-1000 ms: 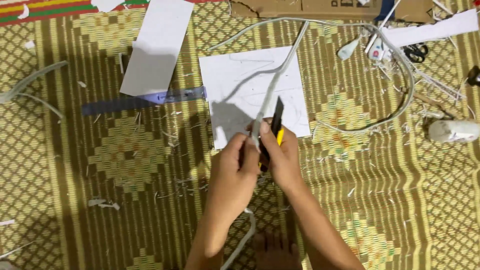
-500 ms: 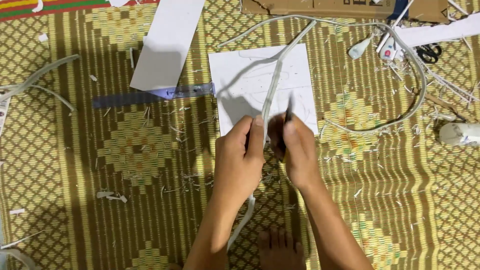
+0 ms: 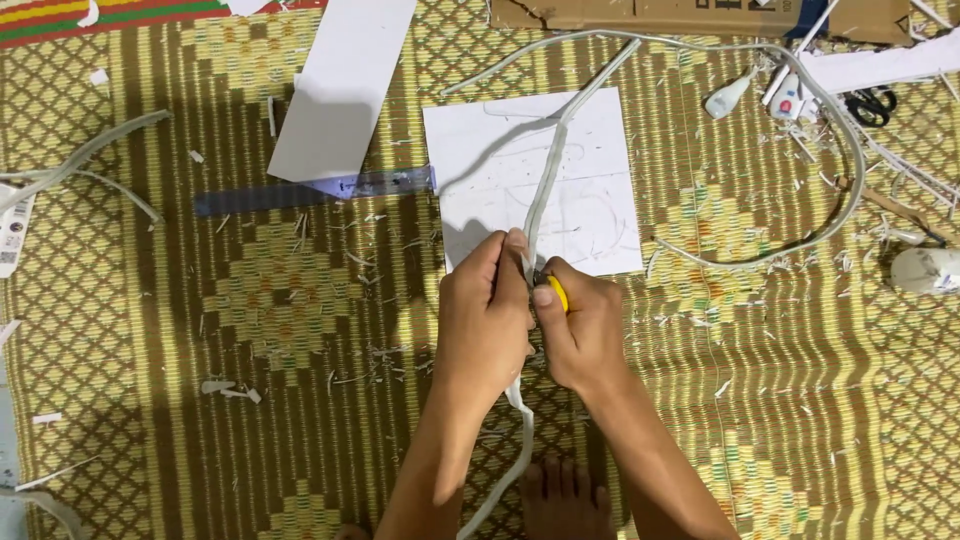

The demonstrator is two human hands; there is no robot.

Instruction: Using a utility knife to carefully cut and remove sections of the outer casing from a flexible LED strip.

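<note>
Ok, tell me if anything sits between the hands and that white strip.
Nothing visible does. The left hand pinches the white strip directly, and the right hand presses a yellow-handled cutter against it over the white sheet.

L hand (image 3: 487,312) & R hand (image 3: 580,330) both fisted, thumbs touching, forearms converging.

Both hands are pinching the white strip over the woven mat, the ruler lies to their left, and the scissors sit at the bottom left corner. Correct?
Not quite. In the head view the scissors lie at the top right, near the cardboard. The rest holds: left hand and right hand pinch the white strip over the mat, ruler to their left.
</note>
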